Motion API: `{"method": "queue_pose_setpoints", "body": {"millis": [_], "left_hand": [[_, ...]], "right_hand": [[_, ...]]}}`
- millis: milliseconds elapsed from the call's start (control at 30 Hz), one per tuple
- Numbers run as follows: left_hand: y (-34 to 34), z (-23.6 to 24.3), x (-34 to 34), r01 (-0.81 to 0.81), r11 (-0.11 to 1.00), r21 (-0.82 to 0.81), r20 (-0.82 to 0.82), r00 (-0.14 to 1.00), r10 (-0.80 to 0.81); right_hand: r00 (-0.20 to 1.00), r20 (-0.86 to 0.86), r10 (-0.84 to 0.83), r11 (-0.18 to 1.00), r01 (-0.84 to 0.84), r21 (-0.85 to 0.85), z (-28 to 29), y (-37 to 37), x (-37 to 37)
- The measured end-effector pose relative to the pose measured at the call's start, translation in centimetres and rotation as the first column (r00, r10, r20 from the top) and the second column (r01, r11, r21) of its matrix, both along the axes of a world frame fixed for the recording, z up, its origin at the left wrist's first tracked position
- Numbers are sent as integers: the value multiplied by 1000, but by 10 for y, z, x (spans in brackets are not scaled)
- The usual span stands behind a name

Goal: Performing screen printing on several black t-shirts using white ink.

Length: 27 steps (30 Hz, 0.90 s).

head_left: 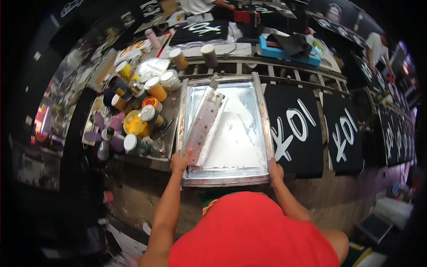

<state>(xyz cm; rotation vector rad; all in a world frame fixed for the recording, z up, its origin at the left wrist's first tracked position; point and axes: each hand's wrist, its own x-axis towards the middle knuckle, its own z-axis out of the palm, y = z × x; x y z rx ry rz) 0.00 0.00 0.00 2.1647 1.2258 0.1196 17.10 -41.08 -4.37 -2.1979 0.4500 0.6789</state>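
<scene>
A screen printing frame (264, 118) lies in front of me, with white ink spread over its mesh. Inside it a long squeegee (205, 120), smeared with white and pinkish ink, rests at a slant along the left side. My left hand (179, 162) is closed round the left rail near the front corner, close to the squeegee's lower end. On the right rail, at about the same height, my right hand (276, 171) grips the frame, its fingers partly hidden. Just right of the frame lies a black printed fabric panel (296, 133) with large white lettering.
Left of the frame, a side table holds several ink tubs (155, 89), a yellow bucket (137, 123) and a purple fan (109, 133). More black printed panels (342, 133) line the right. Behind are metal rails (240, 67) and a blue box (269, 51). Other people work farther back.
</scene>
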Motion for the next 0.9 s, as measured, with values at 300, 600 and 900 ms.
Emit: {"method": "queue_pose_setpoints", "body": {"millis": [300,600,900], "left_hand": [[122,-39,47,140,981,-134,32,990,-137],[131,-22,59,205,966,-158,78,978,-195],[142,-37,72,162,942,-294,6,986,-167]], "right_hand": [[973,91,-212,975,218,-50,-21,91,-22],[883,409,-228,964,263,-30,-32,101,-22],[974,225,-22,942,96,-321,-27,110,2]]}}
